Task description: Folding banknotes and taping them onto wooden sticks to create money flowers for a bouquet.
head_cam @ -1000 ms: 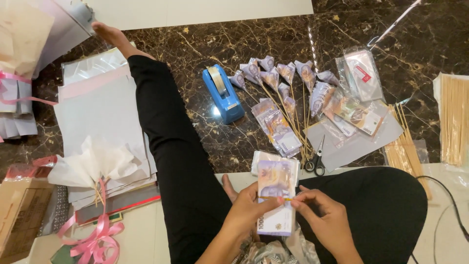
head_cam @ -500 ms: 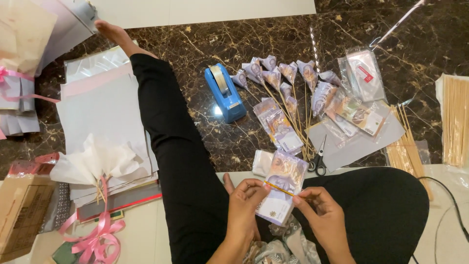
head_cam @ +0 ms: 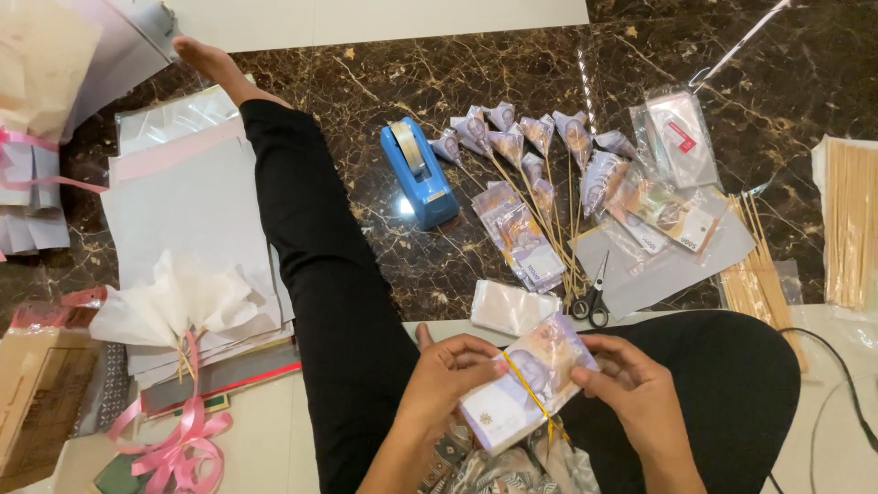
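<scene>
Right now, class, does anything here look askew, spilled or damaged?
Nothing looks damaged or spilled. The banknote bundle sits tilted between the left hand and right hand, its yellow rubber band running diagonally.

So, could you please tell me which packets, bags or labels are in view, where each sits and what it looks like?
Clear plastic bag: far right on the dark marble floor, rectangular, with a small red and white label.
Small clear packet: near the scissors, flat, whitish.
Brown cardboard box: lower left, with dark print.
Banded stack of banknotes: held between left hand and right hand, pale purple, yellow rubber band.
</scene>
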